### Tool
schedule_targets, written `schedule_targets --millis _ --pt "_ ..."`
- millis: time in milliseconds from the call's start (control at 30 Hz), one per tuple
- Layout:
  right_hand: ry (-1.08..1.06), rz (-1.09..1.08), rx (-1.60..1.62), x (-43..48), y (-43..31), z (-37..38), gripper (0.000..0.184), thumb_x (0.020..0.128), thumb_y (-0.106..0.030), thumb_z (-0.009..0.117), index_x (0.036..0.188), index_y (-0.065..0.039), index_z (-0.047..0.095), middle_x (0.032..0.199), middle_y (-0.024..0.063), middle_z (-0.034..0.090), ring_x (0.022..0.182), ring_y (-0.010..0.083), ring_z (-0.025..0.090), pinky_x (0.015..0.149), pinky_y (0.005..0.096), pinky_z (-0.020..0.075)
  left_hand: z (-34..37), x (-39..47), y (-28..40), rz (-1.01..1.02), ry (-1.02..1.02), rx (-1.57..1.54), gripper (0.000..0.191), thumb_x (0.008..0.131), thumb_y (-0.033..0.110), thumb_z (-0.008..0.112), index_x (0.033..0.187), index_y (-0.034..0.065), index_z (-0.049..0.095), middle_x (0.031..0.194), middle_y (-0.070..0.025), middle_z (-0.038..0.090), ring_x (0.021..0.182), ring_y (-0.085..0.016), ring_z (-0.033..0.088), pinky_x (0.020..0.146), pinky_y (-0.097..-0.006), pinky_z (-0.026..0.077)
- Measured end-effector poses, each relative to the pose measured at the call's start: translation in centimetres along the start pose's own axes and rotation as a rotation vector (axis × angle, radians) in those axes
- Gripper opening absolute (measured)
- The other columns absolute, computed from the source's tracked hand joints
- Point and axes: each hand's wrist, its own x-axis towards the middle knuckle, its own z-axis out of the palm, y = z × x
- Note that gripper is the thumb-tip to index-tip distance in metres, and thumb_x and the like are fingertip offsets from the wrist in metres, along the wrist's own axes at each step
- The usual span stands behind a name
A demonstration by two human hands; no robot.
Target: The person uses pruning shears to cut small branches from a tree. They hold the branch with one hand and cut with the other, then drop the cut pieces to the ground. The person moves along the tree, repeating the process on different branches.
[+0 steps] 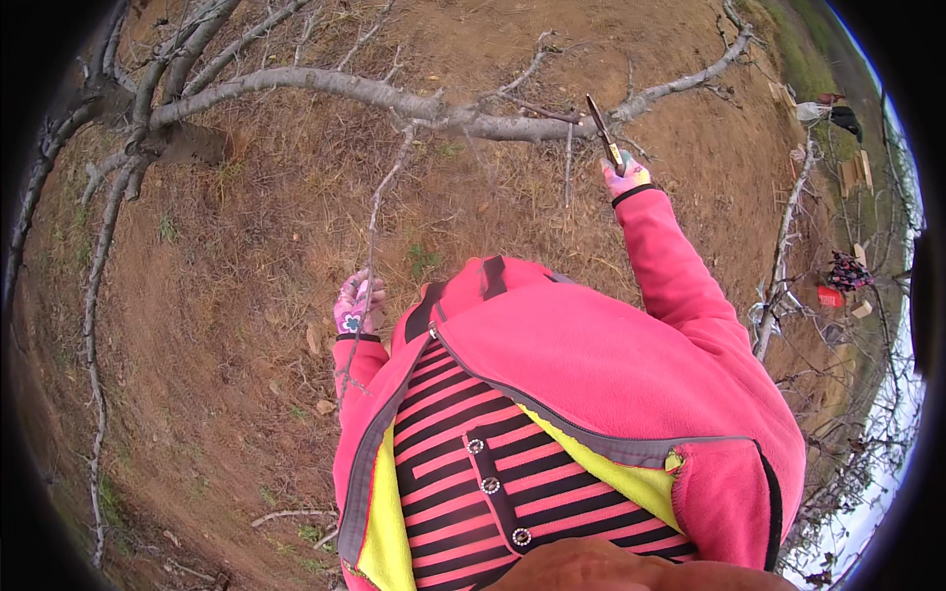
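Note:
My right hand (627, 174), in a patterned glove, holds pruning shears (604, 133). Their blades point away from me and lie beside a thick grey bare branch (355, 85) that crosses in front of me. A short thin twig (568, 166) hangs from this branch, just left of the shears. Low on the left is my left hand (360, 303), in a pink floral glove with its fingers curled. A long slender shoot (375, 199) runs down from the branch and passes over that hand; whether the fingers grip it cannot be told.
The tree's main fork (137, 140) is at the left, with a long drooping limb (100, 295). Another bare branch (783, 236) rises on the right. Beyond it lie a red object (829, 297) and a dark patterned cloth item (850, 272). Cut sticks (292, 513) lie on dry grassy soil.

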Motion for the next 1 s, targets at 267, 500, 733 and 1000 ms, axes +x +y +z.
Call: schedule_targets --millis 267,500,733,1000 --pt "-0.21 0.399 0.505 0.7 0.4 0.9 0.048 0.077 -0.037 0.062 0.109 -0.003 0.055 0.087 0.0162 0.064 0.082 0.0296 0.062 0.072 0.036 0.0472 2.8 -3.7 4.0 0.406 -0.059 0.136 0.063 0.079 0.004 0.062 0.135 0.0062 0.032 0.101 -0.0136 0.06 0.082 -0.016 0.059 0.073 -0.0263 0.048" --pt "-0.179 0.285 -0.012 4.2 -1.0 -2.8 0.068 0.069 -0.046 0.065 0.114 0.004 0.054 0.112 0.0247 0.056 0.106 0.035 0.054 0.089 0.0379 0.0434 6.1 -7.1 6.4 0.803 -0.054 0.606 0.065 0.074 0.001 0.064 0.133 0.0091 0.038 0.106 -0.0106 0.058 0.09 -0.017 0.058 0.076 -0.0288 0.048" --pt "-0.288 0.55 0.829 8.0 -2.5 -3.3 0.021 0.081 -0.022 0.061 0.067 -0.012 0.049 0.052 0.0002 0.043 0.039 0.0131 0.037 0.038 0.0299 0.0292 6.0 -7.8 7.1 0.838 -0.103 0.825 0.036 0.079 0.005 0.061 0.115 0.0052 0.055 0.106 -0.0095 0.058 0.089 -0.016 0.058 0.077 -0.0285 0.047" --pt "-0.351 0.417 0.282 14.3 -6.5 -3.9 0.031 0.076 -0.033 0.065 0.094 -0.008 0.058 0.076 0.012 0.056 0.058 0.0242 0.053 0.048 0.0387 0.0424 6.0 -8.1 6.2 0.754 -0.018 0.694 0.03 0.079 0.006 0.061 0.109 0.0052 0.061 0.099 -0.0091 0.061 0.089 -0.017 0.059 0.077 -0.0297 0.047"
